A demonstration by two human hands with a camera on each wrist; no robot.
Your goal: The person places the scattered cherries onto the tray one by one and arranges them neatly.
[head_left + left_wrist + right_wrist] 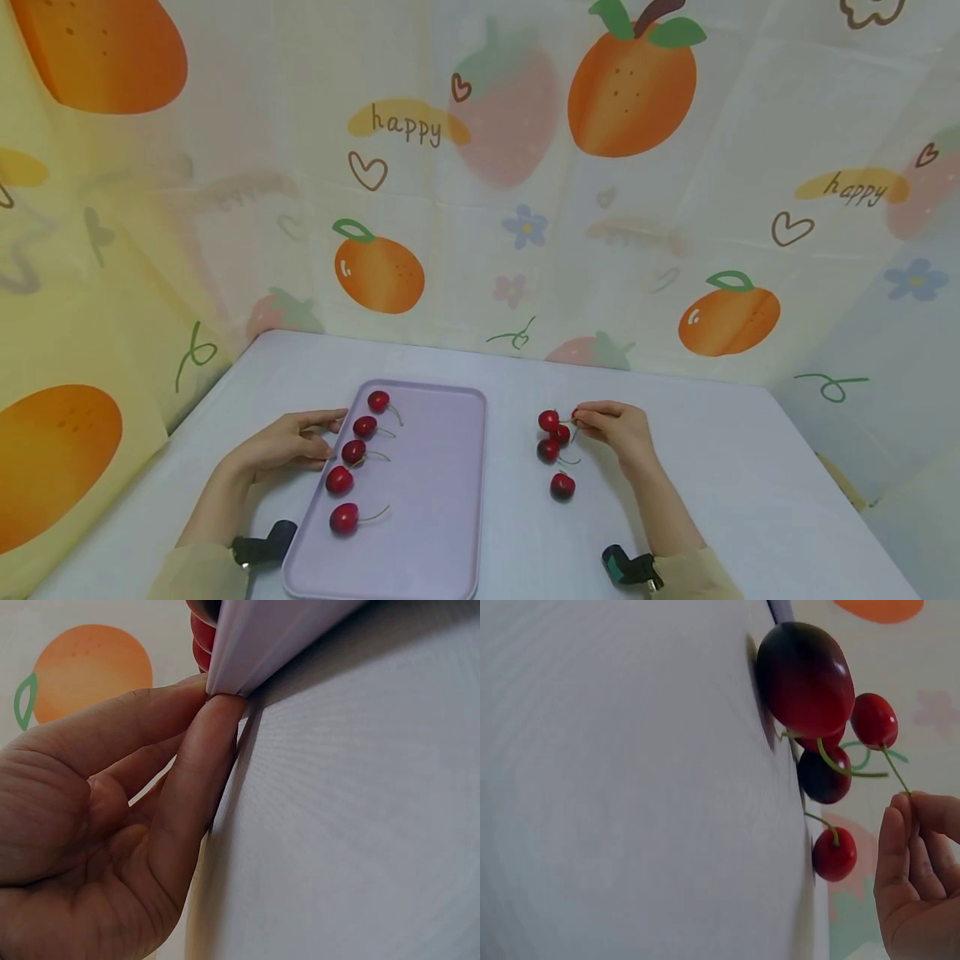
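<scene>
My right hand (pixel 618 429) pinches the thin green stem of a red cherry (pixel 874 720) between thumb and fingertips. In the right wrist view that cherry hangs higher than the others and appears lifted off the table. Close by lie a dark red cherry (pixel 562 486) nearest me, a second (pixel 548 451), and another cherry (pixel 836 855) mostly hidden by my fingers in the head view. My left hand (pixel 281 442) touches the left rim of a lilac tray (pixel 431 483) with thumb and fingertips. Several cherries (pixel 344 519) form a column along the tray's left side.
A white table (pixel 517 533) extends around the tray and the loose cherries. Behind it hangs a fruit-printed cloth (pixel 465 250), which continues along the left and right sides. The tray's low raised rim faces the cherries on the right.
</scene>
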